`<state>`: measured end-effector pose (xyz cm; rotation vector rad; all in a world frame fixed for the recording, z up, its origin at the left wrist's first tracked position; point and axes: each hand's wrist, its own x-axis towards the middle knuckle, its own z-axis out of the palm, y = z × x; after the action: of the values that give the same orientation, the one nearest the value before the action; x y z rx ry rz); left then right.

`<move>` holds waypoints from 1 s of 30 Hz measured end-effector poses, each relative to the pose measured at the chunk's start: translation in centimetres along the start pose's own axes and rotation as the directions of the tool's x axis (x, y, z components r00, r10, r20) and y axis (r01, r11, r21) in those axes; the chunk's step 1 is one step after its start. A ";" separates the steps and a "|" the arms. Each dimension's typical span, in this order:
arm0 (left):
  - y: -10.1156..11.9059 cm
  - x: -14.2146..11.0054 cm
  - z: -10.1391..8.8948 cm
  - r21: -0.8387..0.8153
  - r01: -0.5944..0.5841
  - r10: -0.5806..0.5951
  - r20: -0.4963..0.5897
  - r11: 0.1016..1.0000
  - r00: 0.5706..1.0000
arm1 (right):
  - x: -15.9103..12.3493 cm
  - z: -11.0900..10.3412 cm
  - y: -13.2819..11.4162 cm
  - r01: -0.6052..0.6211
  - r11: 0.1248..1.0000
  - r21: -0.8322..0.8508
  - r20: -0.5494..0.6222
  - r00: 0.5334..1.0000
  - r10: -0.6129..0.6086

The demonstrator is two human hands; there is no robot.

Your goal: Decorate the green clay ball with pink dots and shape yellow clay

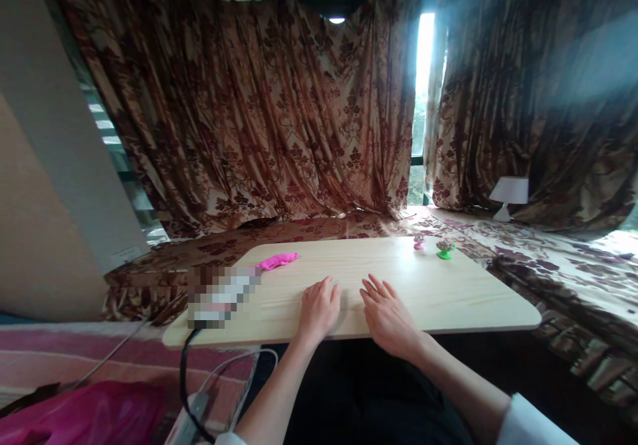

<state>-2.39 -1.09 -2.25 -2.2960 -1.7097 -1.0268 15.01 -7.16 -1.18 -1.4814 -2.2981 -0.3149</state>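
Tabletop (pixel 349 259) of pale, light-grained wood, smooth and faintly shiny, with rounded corners: we see it in front of the person, reaching across the middle of the view, its near edge just above a dark-clothed lap.

Two bare hands lie over its near part, side by side and apart, both forearms coming in from below. The left hand (pixel 319 307) is back-up, pointing away from the body, its fingers together and gently bent, the thumb along the inner side. The right hand (pixel 391 315) angles inward from the right, back showing, its fingers loosely spread and slightly curved. Both hands are relaxed and unclenched, empty as far as we can see, and they seem to rest on the wood; their palms are hidden from us.

Beyond the left hand, toward the left side, lies a bright pink, soft-looking item (pixel 279 261). Nearer us on that side is an object blurred into squares (pixel 224 297), with a black cable (pixel 184 372) running down from it. Near the far right corner stand two small ornaments, a pink one (pixel 419 242) and, just beside it, a green one (pixel 445 250) with a pink-dotted top.

Farther out, we find a white lamp (pixel 509 191) on a flower-patterned ledge to the right, and brown floral curtains (pixel 279 119) behind everything.
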 end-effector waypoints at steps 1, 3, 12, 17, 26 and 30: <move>0.0 0.0 0.0 0.001 -0.002 0.002 0.000 1.000 1.000 | 1.5 0.2 -0.3 -0.042 0.999 -0.009 0.011 0.999 0.042; -0.1 0.1 0.0 0.002 -0.009 0.009 0.001 1.000 1.000 | 4.6 0.5 0.4 -0.161 0.986 -0.030 0.044 0.986 0.162; -0.2 0.1 0.1 0.007 -0.006 0.006 -0.005 1.000 1.000 | 1.9 -0.6 8.4 -0.294 0.954 -0.062 0.161 0.940 0.301; -0.1 0.1 0.1 0.014 -0.003 0.003 0.002 1.000 1.000 | -2.9 -1.0 4.0 -0.051 0.999 -0.003 0.012 0.999 0.051; -0.2 0.2 0.2 -0.025 -0.014 0.014 0.003 1.000 1.000 | 7.2 1.5 -0.1 -0.182 0.983 -0.039 0.007 0.983 0.182; -0.2 0.1 0.2 -0.032 -0.009 0.009 -0.003 0.999 1.000 | 8.1 1.5 3.8 -0.261 0.964 -0.046 0.047 0.964 0.263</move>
<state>-2.51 -0.83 -2.39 -2.3188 -1.6921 -1.0630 15.22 1.64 0.88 -1.8095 -2.1104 -0.2492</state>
